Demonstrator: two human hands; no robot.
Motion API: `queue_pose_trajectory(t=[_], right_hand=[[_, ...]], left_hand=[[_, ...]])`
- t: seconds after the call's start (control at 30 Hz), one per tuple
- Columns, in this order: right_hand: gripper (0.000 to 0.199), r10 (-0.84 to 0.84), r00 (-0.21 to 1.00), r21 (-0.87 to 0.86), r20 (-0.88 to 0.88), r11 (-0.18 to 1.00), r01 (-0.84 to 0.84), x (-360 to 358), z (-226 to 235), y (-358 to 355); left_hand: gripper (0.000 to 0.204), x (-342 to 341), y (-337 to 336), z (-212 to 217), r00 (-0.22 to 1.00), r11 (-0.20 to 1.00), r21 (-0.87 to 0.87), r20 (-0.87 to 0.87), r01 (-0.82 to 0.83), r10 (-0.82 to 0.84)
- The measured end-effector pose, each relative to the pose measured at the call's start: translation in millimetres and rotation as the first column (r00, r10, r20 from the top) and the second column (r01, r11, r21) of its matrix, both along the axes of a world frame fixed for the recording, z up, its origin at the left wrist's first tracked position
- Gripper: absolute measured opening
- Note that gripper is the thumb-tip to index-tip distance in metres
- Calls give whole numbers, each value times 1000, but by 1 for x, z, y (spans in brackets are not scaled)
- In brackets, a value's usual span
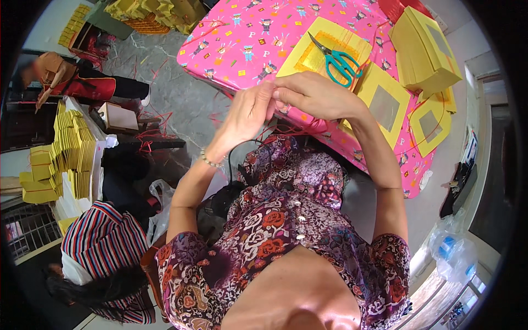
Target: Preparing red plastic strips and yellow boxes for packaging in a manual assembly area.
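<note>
Over the near left edge of a pink patterned tablecloth (220,49), my two hands meet. My left hand (248,114), with a beaded bracelet on its wrist, has its fingers closed against those of my right hand (316,94). The right fingers are bent and pressed together; anything small between the fingertips is hidden. Red cord (316,131) trails over the cloth just below the hands. Beyond my right hand, scissors with teal handles (342,67) lie with slightly parted blades on a yellow paper piece (300,54). A yellow windowed piece (397,104) lies beside my right forearm.
A thick stack of yellow folded pieces (423,55) stands at the far right of the table. To the left, more yellow stacks (71,148) cover another surface. One person in a red apron (93,85) stands there; another in a striped top (104,236) sits nearby.
</note>
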State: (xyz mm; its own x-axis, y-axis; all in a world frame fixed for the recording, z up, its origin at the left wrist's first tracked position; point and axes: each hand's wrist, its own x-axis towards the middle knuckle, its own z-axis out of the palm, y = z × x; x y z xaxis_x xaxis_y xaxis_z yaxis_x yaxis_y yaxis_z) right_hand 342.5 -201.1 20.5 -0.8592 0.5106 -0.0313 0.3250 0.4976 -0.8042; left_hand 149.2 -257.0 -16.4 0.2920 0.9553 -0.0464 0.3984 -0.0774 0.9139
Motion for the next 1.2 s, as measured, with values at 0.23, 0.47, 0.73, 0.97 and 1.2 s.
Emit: queue_pose_trajectory(t=[0.23,0.47,0.73,0.97,1.2], right_hand=[[37,17,986,-89,163,996,-3,38,8,-3],[32,-56,986,-89,156,994,71,85,1,6],[27,-185,948,307,259,946,100,41,10,-5],[27,-93,984,237,155,970,55,8,17,-15],[36,147,967,-2,209,989,-150,54,16,13]], left_hand=[[28,-31,-19,-35,906,817,528,-187,-234,380],[38,-114,-15,-79,789,713,618,-233,-332,569],[27,-61,16,-25,873,709,703,-317,-46,371],[18,8,-17,-12,986,922,379,-164,77,-15],[8,-58,-18,-44,907,855,514,-392,74,157]])
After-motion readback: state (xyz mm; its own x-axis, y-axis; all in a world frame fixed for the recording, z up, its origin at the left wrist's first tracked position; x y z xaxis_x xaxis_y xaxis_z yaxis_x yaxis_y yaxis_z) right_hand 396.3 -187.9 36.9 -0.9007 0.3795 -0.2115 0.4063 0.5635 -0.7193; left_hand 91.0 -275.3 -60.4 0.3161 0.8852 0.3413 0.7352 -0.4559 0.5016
